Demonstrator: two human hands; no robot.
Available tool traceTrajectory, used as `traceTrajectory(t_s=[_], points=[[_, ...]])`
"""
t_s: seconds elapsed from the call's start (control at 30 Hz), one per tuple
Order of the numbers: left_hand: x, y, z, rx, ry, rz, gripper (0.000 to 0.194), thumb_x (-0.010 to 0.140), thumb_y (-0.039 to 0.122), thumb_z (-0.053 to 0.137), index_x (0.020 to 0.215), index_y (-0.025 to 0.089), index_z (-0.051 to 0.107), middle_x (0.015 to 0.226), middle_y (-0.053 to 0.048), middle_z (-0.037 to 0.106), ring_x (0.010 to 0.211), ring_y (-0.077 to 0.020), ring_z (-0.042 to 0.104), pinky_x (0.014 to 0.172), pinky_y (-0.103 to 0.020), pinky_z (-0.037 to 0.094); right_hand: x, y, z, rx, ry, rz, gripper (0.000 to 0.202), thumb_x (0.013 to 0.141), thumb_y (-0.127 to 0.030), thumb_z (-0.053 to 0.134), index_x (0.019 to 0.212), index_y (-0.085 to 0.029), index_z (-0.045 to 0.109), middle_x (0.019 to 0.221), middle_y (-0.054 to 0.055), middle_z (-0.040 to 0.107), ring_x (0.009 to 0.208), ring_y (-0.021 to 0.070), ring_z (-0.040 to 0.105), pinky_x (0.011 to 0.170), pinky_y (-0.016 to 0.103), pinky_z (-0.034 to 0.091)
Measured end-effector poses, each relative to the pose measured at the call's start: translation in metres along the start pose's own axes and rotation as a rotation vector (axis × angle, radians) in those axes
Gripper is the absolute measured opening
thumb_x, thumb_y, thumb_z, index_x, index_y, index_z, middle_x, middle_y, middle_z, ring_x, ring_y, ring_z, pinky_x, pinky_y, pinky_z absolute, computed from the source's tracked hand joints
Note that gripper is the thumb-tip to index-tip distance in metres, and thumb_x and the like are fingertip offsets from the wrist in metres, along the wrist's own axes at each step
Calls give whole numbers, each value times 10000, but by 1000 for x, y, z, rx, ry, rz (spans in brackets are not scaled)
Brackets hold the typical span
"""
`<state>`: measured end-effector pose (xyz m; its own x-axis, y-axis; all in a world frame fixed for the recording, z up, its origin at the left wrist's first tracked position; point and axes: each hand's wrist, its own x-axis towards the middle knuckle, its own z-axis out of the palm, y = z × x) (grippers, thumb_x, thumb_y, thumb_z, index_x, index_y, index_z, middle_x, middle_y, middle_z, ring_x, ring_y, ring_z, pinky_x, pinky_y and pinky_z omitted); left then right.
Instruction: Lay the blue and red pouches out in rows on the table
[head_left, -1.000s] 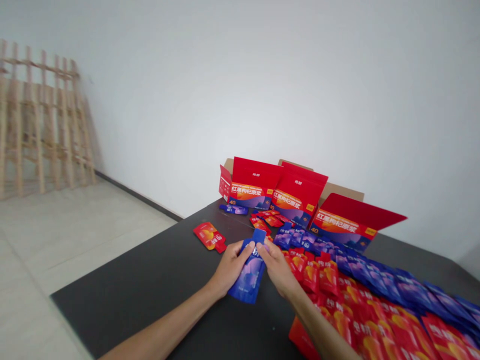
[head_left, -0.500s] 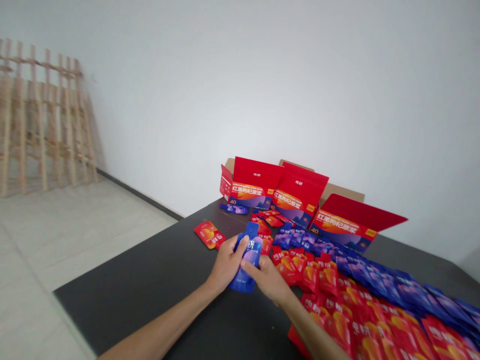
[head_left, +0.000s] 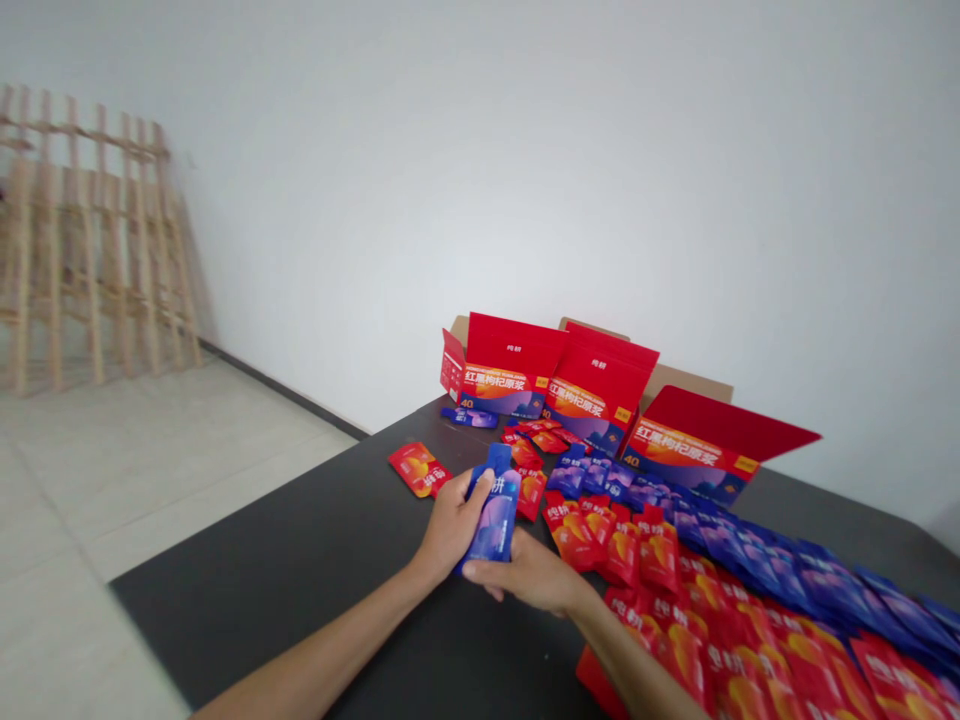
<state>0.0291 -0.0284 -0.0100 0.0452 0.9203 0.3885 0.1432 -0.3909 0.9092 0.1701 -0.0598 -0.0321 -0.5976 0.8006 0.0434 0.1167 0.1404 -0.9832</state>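
A blue spouted-shape pouch (head_left: 498, 515) with white lettering is held above the dark table between my two hands. My left hand (head_left: 451, 520) is closed on its left side, thumb across the front near the top. At the bottom edge, my right hand (head_left: 532, 575) pinches the pouch with the thumb in front; its other fingers are partly hidden behind. Just beyond the hands lie a red pouch (head_left: 530, 492) on the right and another red pouch (head_left: 417, 468) on the left.
Three open red boxes (head_left: 592, 385) stand along the back of the black table (head_left: 300, 560), by the wall. Rows of red pouches (head_left: 682, 640) and blue pouches (head_left: 739, 550) cover the right side. A blue pouch (head_left: 471, 417) lies before the left box. Wooden frames (head_left: 97, 240) lean at far left.
My right hand has slid down from the middle of the blue pouch to its bottom edge, uncovering more of its front. My left hand keeps its hold.
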Motion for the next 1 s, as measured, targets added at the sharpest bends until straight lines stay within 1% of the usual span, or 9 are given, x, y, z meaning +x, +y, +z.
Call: traceTrajectory(t_s=[0.17,0.37,0.43,0.57,0.63,0.73,0.87,0.93,1.0], points=[[4,0,-1,-34,45,-28,366,840,483,471,717,164,604,671,25,590,647,-121,508,608,-193,398,-1,-1,0,66,-37,-17,463,812,-541,682,710,-129,497,556,-25,444,482,73,381,473,168,286],[4,-2,0,-101,-4,-77,397,825,515,490,676,157,576,608,46,536,588,-92,453,564,-175,364,-4,-5,-1,88,-145,-40,425,781,-487,740,742,-123,523,600,-15,479,524,84,417,513,168,317],[3,-4,2,-102,-30,-71,408,829,511,487,642,154,552,589,50,514,575,-84,433,555,-172,350,-3,-3,-1,70,-68,-45,446,799,-544,702,796,-125,549,655,1,514,572,106,463,552,179,359],[1,-7,6,-88,-97,-38,418,840,502,472,633,146,546,610,40,526,599,-88,446,570,-176,344,3,2,1,65,385,-62,575,886,-691,456,757,-135,531,681,21,506,613,136,482,571,206,397],[0,-7,7,-90,-103,-52,422,838,509,471,637,145,546,608,41,518,598,-88,445,563,-178,335,5,2,2,34,499,-79,584,894,-691,438,716,-139,507,661,22,492,604,141,475,546,207,393],[0,-5,8,-123,-104,-91,433,844,525,445,658,148,548,615,40,519,600,-92,453,559,-181,338,7,0,-1,83,458,-155,508,896,-633,496,790,-137,526,710,18,504,628,144,487,572,211,420],[0,-6,7,-119,-148,-86,435,848,528,434,678,148,560,633,33,537,614,-97,465,574,-182,354,6,-7,-9,126,397,-275,362,860,-494,628,950,-154,541,833,9,520,781,161,517,710,224,443],[-1,-9,8,-86,-200,-53,430,849,517,443,663,147,559,630,32,532,616,-96,457,579,-182,353,5,-8,-12,101,428,-302,330,858,-453,637,983,-164,538,858,4,521,817,163,511,728,220,433],[-2,-11,9,-55,-242,-23,424,853,502,448,649,146,555,620,32,520,616,-94,445,580,-181,347,5,-6,-13,44,493,-287,325,887,-477,577,886,-154,537,792,1,509,744,154,499,657,206,417]])
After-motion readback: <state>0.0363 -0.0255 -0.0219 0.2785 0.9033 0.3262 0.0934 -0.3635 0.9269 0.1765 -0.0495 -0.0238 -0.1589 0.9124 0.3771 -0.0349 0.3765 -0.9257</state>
